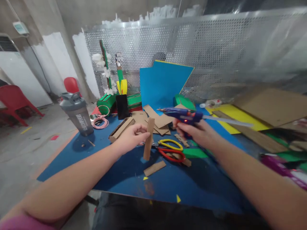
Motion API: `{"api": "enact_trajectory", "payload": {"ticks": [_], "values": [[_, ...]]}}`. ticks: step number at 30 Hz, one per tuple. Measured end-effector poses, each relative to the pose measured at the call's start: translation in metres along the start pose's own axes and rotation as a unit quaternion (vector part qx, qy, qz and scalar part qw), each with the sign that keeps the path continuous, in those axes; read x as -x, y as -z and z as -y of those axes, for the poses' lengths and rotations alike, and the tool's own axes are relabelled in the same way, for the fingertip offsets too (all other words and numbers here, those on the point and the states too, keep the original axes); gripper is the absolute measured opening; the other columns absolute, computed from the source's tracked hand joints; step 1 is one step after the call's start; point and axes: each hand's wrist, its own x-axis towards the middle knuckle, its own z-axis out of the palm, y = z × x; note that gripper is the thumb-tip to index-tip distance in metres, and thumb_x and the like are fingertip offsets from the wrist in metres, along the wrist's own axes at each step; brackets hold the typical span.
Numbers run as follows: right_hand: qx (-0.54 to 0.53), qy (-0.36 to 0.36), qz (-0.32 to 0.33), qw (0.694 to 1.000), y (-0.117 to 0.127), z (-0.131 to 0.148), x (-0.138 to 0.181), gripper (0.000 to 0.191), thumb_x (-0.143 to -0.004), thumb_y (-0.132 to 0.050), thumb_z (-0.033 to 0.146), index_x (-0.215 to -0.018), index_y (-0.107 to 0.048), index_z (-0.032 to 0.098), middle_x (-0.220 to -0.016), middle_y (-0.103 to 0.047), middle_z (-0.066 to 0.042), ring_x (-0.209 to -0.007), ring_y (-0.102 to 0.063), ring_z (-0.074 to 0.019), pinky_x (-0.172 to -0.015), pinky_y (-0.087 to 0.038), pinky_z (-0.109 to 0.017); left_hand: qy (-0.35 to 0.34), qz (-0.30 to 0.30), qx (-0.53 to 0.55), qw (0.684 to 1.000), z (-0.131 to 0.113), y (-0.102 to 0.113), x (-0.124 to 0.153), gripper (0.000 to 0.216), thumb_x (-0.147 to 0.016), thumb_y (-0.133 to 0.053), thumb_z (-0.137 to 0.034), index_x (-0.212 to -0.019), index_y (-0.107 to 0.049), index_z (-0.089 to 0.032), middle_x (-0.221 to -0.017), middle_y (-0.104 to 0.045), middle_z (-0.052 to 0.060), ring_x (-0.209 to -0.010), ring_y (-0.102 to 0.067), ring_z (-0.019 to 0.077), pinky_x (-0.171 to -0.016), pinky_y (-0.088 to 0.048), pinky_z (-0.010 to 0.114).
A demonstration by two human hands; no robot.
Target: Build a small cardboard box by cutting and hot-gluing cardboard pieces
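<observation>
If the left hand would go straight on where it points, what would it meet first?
Probably the glue gun in the right hand, though depth is unclear from one view.

I am in what looks like a rough craft workshop. My blue-topped bench (115, 179) is scattered with flat brown cardboard offcuts (154, 168) and a pair of scissors with red and yellow handles (168, 149), and I hold a dark blue plastic glue gun (189, 116). Beyond rise a silvery perforated metal panel (211, 48) and a grey wall (83, 12) patched with white; red plastic chairs (14, 99) stand on the grey floor (19, 166).
</observation>
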Motion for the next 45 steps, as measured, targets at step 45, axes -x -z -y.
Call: {"api": "enact_trajectory", "payload": {"ticks": [45], "values": [[-0.094,-0.044,-0.049,0.993,-0.046,-0.024,0.021,0.073,-0.071,-0.079,0.097,-0.074,-0.073,0.024,-0.07,-0.068,-0.003,-0.064,-0.06,-0.0173,-0.064,-0.054,-0.032,-0.088,0.011,-0.166,0.982,0.002,0.007,0.003,0.024,-0.085,-0.079,-0.038,-0.095,-0.069,-0.019,-0.095,-0.075,0.001,-0.054,-0.057,0.0061,-0.049,-0.038,0.021]]}}
